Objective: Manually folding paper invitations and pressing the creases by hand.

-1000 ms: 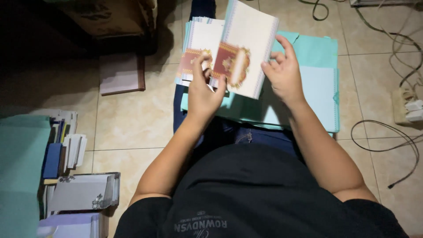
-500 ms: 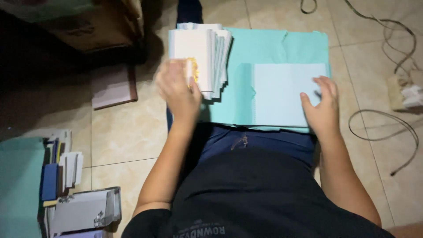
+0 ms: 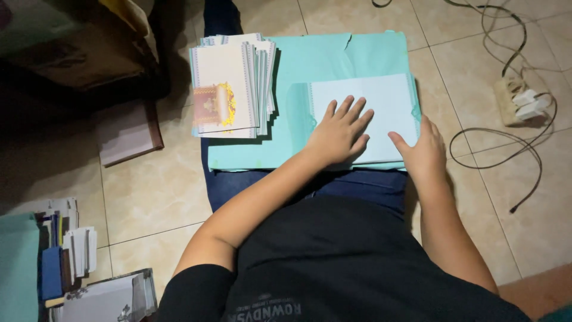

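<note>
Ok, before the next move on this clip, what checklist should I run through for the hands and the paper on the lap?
1. Left hand flat on the pale sheet: ok.
2. Right hand at the sheet's right lower edge, touching it: ok.
3. Pale sheet lying inside the green paper underneath: ok.
4. Stack of cards out of both hands, resting at the green paper's left side: ok.
5. Stack squared up: not ok, edges fan out.
6. Whether the pale sheet is single or folded: cannot tell.
</note>
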